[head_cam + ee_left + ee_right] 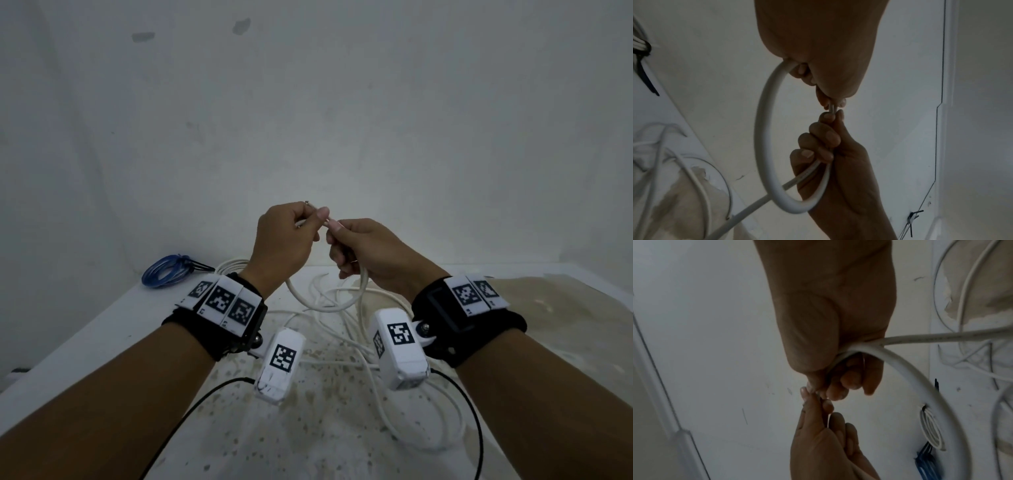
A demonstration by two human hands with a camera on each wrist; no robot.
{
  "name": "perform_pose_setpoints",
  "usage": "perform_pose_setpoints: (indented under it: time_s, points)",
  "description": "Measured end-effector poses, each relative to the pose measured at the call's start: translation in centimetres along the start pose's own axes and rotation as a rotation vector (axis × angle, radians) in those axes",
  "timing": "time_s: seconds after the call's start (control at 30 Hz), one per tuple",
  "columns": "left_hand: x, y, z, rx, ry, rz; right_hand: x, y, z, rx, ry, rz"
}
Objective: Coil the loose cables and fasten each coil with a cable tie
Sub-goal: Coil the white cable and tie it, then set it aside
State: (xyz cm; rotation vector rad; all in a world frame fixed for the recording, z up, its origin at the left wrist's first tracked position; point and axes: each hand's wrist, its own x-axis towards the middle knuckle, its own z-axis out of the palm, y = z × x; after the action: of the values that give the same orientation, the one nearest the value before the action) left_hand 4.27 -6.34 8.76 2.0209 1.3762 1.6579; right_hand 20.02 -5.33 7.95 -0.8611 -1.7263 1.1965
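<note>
The left hand (281, 240) and the right hand (368, 251) meet in the air above the counter (102, 329), both closed on the same white cable (322, 303). The left thumb and forefinger pinch its thin end, while the right hand's curled fingers (824, 139) grip the round, smooth cable just beside that pinch. Between the two hands the cable hangs in a single open loop; the left wrist view shows the loop crossing over its own trailing length below the right hand. The rest of the white cable lies loose in tangled curves on the counter under the wrists. The counter is pale and flat, with brownish, speckled patches. At its far left edge lies a coiled blue cable (168, 274), round and glossy, bound with a black cable tie (198, 265). Next to it a coiled white cable (932, 431) rests on the counter, also tied.
</note>
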Motion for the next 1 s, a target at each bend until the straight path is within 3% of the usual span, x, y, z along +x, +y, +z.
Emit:
perform_pose_setpoints:
  time_s: [0.13,0.23,0.33,0.43,0.5,0.63,0.77,1.0]
  points:
    - [0.1,0.0,0.2,-0.027,-0.013,0.009,0.1,0.0,-0.2,0.259,0.032,0.126]
    - [0.2,-0.1,0.3,-0.032,-0.066,-0.011,0.0,0.0,-0.2,0.264,0.068,0.149]
    - [0.2,-0.2,0.4,0.004,-0.092,-0.017,-0.2,0.0,-0.2,0.04,0.154,0.099]
    - [-0.2,-0.7,0.5,-0.004,0.037,-0.049,-0.1,0.4,-0.3,-0.485,0.379,-0.088]
    - [-0.7,-0.9,0.9,-0.069,0.109,-0.093,0.1,0.6,-0.1,-0.712,0.524,-0.157]
    - [-1.2,-1.3,1.7,-0.209,0.18,-0.256,0.2,0.9,-0.1,-0.701,0.802,-0.142]
    - [-1.2,-0.7,1.7,-0.397,0.091,-0.484,0.1,1.2,0.9,-0.633,0.697,-0.216]
    - [-1.8,2.0,1.1,-0.46,0.022,-0.423,0.7,2.5,2.9,-0.436,0.609,-0.189]
